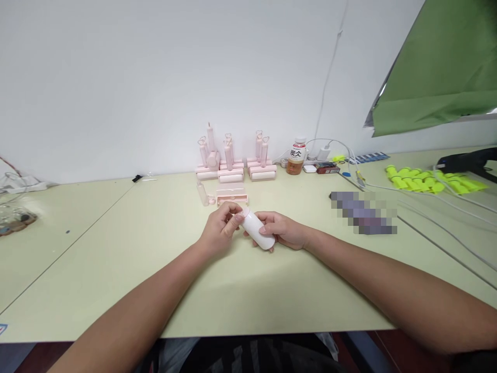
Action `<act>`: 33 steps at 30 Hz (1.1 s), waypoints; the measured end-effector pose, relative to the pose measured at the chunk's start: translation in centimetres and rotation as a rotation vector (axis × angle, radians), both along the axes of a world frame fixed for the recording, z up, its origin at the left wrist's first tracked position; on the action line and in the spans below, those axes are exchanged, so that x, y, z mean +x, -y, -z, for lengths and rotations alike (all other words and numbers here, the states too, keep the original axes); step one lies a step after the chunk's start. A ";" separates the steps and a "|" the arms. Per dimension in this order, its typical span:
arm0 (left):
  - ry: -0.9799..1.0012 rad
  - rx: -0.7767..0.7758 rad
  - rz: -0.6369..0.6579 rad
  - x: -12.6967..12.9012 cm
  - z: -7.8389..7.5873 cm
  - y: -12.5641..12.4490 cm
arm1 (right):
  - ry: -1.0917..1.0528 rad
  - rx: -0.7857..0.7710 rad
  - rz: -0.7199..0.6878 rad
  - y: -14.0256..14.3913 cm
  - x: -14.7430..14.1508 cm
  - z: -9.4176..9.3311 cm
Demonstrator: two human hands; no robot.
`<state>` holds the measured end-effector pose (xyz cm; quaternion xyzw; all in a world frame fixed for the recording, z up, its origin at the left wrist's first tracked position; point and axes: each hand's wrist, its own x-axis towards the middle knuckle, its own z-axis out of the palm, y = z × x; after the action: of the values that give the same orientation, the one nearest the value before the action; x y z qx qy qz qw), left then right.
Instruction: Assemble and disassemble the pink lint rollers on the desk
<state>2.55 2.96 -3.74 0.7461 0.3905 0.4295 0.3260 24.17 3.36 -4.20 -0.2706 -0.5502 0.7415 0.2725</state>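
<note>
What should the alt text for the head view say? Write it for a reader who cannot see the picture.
Two bare hands hold a white roller over a pale green table: the right hand grips its body, the left hand pinches its far end. Behind stand pink lint-roller handles and cases, a drink bottle, and yellow parts at right.
</note>
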 end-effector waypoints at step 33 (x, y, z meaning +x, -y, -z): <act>-0.807 0.127 -0.487 -2.2 0.0 -3.9 | 0.033 0.008 0.400 -0.3 -0.8 -0.5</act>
<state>0.34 6.85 -3.70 0.7586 0.6226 0.1921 -0.0082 23.39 3.69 -3.70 -0.3857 -0.4928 0.6657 0.4064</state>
